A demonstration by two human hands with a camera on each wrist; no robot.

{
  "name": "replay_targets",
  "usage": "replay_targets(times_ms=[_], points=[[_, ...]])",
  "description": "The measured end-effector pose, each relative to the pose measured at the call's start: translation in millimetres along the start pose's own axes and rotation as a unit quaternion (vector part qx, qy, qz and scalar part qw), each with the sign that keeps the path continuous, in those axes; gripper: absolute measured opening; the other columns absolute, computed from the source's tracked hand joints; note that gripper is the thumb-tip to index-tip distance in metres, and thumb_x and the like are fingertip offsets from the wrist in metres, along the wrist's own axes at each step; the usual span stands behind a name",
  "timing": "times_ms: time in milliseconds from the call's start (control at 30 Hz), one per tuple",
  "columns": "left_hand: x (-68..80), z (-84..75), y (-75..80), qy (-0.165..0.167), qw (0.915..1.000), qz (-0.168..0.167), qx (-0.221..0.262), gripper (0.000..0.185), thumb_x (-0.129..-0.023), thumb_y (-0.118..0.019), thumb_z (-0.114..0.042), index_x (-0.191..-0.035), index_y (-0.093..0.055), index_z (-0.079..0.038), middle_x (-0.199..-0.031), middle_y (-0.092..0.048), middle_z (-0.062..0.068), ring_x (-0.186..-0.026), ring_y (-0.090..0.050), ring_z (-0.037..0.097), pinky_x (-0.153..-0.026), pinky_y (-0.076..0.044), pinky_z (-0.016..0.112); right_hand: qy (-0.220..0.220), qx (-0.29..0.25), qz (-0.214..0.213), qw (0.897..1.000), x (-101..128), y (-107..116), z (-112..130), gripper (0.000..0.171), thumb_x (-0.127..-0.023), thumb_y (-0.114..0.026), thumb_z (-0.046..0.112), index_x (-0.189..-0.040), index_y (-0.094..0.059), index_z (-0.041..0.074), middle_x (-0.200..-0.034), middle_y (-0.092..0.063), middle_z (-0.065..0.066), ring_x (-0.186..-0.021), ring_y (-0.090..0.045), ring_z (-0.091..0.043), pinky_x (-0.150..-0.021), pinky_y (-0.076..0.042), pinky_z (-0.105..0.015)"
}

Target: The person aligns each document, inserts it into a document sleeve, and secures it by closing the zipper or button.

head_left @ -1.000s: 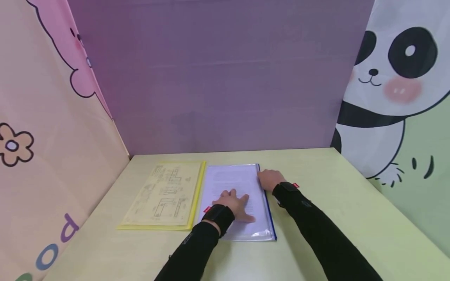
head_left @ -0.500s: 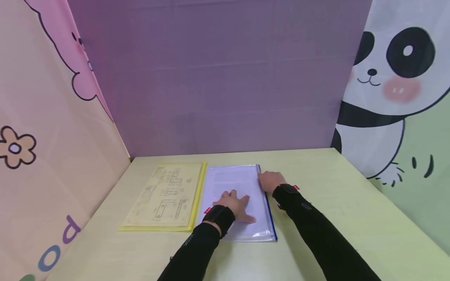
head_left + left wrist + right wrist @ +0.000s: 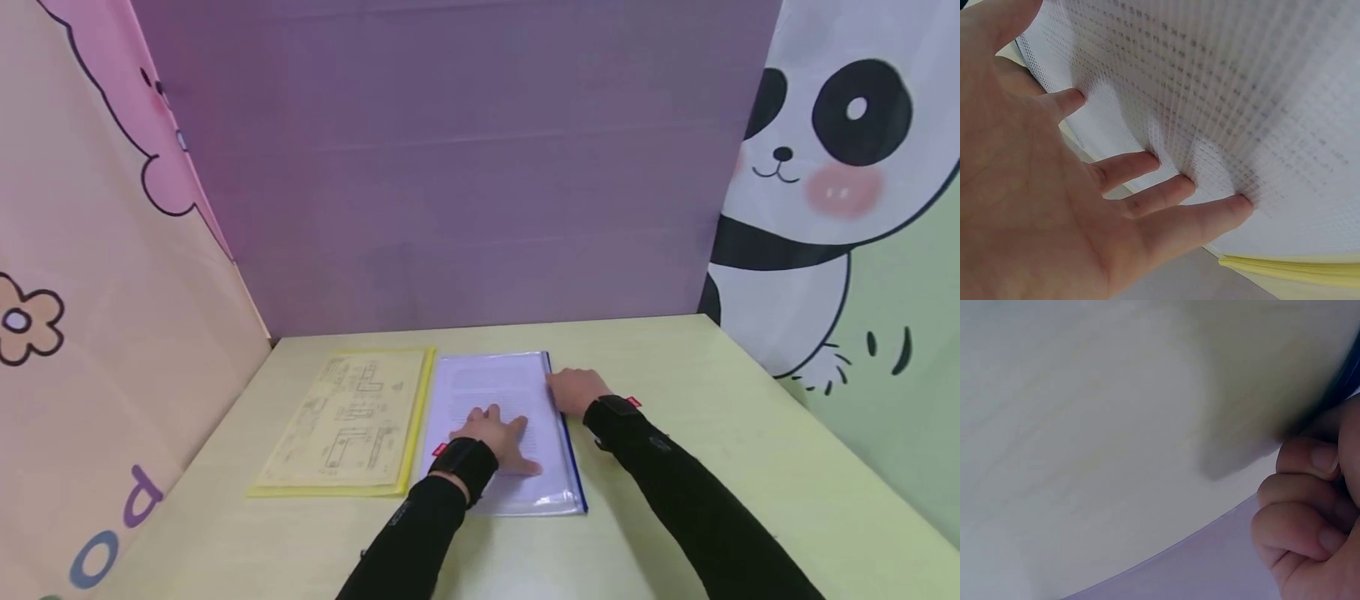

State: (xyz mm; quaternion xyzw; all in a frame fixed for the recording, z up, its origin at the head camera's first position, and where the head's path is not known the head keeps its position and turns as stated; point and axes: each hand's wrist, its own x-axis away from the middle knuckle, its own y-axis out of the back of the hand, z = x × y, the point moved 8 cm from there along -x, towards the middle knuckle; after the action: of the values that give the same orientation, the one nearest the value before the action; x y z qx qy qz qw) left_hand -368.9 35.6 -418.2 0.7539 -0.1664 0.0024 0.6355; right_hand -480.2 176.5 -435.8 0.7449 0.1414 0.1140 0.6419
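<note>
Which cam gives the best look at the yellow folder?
Head view: the yellow folder lies whole on the table, left of the clear folder. The left wrist view catches only a yellow edge strip at the bottom. The right wrist view shows none of it.

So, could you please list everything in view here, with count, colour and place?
clear zip folder: one, transparent with a blue edge strip, holding printed white pages, middle of the table.
yellow folder: one, yellow, with line drawings showing, lying left of the clear one.
table: one, pale yellow-green.
back panel: one, purple, behind the table.
left panel: one, peach and pink with a flower and letters.
right panel: one, green with a panda drawing.
left hand: one, black sleeve, spread flat on the clear folder's pages.
right hand: one, black sleeve, fingers curled at the folder's blue edge, near its far end.
</note>
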Motion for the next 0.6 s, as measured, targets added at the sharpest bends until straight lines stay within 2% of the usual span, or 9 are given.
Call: replay_targets(times_ms=[100, 600], points=[[-1.6, 1.7, 0.3, -0.001, 1.0, -0.001, -0.003, 0.08, -0.082, -0.075, -0.064, -0.151, -0.049, -0.034, -0.155, -0.041, 0.013, -0.137, -0.04, 0.034, -0.099, -0.044, 0.064, 0.009, 0.001, 0.006, 1.0, 3, 1, 3, 0.015, -0.103, -0.051, 0.011, -0.095, -0.061, 0.005, -0.079, -0.063, -0.011, -0.073, -0.063, -0.026, -0.073, -0.058, -0.049], [-3.0, 2.4, -2.3, 0.001, 1.0, 0.001, 0.0, 0.08, -0.081, -0.076, -0.064, -0.151, -0.05, -0.035, -0.155, -0.04, 0.012, -0.137, -0.039, 0.034, -0.098, -0.045, 0.065, 0.054, 0.049, -0.007, 0.997, 16, 1, 10, 0.013, -0.101, -0.056, 0.012, -0.09, -0.06, 0.007, -0.075, -0.061, -0.008, -0.068, -0.061, -0.023, -0.066, -0.057, -0.045]])
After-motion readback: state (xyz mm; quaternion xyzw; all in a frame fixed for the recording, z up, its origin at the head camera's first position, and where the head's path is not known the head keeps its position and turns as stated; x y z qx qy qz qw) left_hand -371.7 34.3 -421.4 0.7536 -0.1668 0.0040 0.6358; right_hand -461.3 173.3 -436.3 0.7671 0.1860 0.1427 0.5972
